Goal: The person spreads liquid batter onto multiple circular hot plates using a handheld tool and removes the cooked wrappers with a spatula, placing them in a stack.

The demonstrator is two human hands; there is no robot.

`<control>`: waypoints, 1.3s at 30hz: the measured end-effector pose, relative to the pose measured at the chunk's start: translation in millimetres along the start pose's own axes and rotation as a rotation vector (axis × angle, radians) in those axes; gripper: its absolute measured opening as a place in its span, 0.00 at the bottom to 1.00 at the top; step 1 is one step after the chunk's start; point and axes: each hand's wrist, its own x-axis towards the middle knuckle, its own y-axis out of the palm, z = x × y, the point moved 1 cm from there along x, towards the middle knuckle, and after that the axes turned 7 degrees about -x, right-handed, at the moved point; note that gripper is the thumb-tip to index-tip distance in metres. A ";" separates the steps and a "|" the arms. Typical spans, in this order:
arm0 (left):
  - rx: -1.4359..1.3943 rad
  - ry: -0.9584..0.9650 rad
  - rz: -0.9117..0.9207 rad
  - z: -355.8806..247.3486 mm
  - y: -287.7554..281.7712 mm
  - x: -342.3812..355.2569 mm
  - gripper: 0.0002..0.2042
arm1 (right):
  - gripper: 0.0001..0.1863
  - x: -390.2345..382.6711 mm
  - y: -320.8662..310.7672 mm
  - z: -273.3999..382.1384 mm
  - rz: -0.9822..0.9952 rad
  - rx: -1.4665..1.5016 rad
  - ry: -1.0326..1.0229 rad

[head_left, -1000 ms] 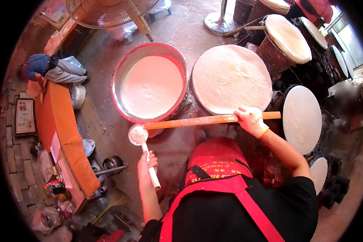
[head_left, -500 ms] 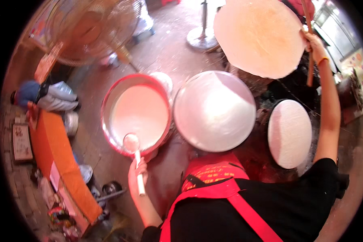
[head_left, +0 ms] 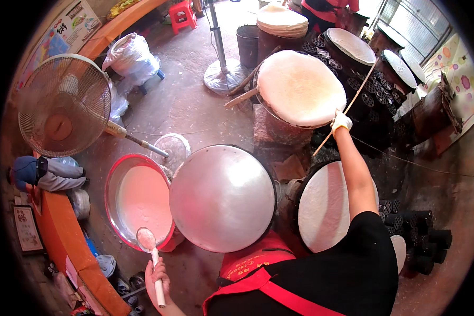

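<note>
My left hand (head_left: 157,279) grips the white handle of a ladle (head_left: 146,238), whose cup rests over the near rim of a red-rimmed basin of pale batter (head_left: 142,196). Beside the basin sits a bare, shiny round griddle (head_left: 222,196). My gloved right hand (head_left: 340,121) reaches forward, closed on a long thin wooden stick (head_left: 325,141), at the edge of a round flatbread (head_left: 300,84) lying on a raised round support. Right of the shiny griddle, another griddle (head_left: 324,208) carries a pale sheet, partly behind my arm.
A standing fan (head_left: 63,105), orange bench (head_left: 73,247), bagged bundle (head_left: 130,59) and red stool (head_left: 183,20) surround the floor. Stacked flatbreads (head_left: 282,21), more griddles (head_left: 351,46) and black briquettes (head_left: 424,239) stand rightward. A co-worker (head_left: 326,10) is behind; another person (head_left: 52,174) bends leftward.
The flatbread has been lifted off the middle griddle, now bare, and carried forward onto the rear support. My right arm moved forward with the stick; the ladle moved to the basin's rim.
</note>
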 end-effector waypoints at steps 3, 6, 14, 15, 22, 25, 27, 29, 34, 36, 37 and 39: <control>-0.045 -0.018 0.011 12.2 0.2 -2.9 0.18 | 0.20 -8.1 -16.8 -6.8 -0.203 -0.249 -0.433; 0.059 0.020 0.074 -3.7 -9.4 -8.8 0.17 | 0.19 -68.7 -30.2 -15.8 0.329 -0.042 -0.556; 0.052 0.005 0.060 -15.7 -14.8 10.5 0.15 | 0.37 -367.5 -60.0 -18.6 1.594 -1.626 -1.919; 0.069 0.023 0.065 -19.5 -16.5 8.4 0.15 | 0.37 -371.8 -56.0 -24.2 1.491 -1.624 -2.053; 0.391 0.204 0.058 -106.6 -13.0 22.1 0.13 | 0.31 -322.5 -22.8 8.8 0.861 -1.497 -1.841; 1.109 0.621 -0.109 -177.1 -16.6 59.8 0.12 | 0.28 -407.1 -58.1 -33.6 1.125 -1.150 -1.593; 1.830 1.297 -0.082 -236.0 -9.1 105.1 0.11 | 0.26 -460.8 -79.7 -81.2 1.245 -1.086 -1.222; 2.466 1.453 0.095 -301.2 -8.2 159.8 0.12 | 0.25 -511.3 -98.0 -131.8 1.279 -1.130 -0.812; 3.290 1.183 1.072 -394.8 13.8 226.2 0.22 | 0.27 -645.2 -48.7 -232.1 1.420 -1.055 -0.887; 3.220 1.140 0.450 -390.9 32.7 238.9 0.22 | 0.29 -680.8 -5.8 -280.3 1.336 -1.002 -1.198; 3.041 1.082 0.112 -391.8 22.7 253.9 0.22 | 0.31 -697.2 17.1 -307.0 1.297 -1.007 -1.259; 2.313 1.488 0.065 -413.7 -43.4 292.8 0.22 | 0.34 -728.2 57.2 -362.3 1.238 -1.271 -1.214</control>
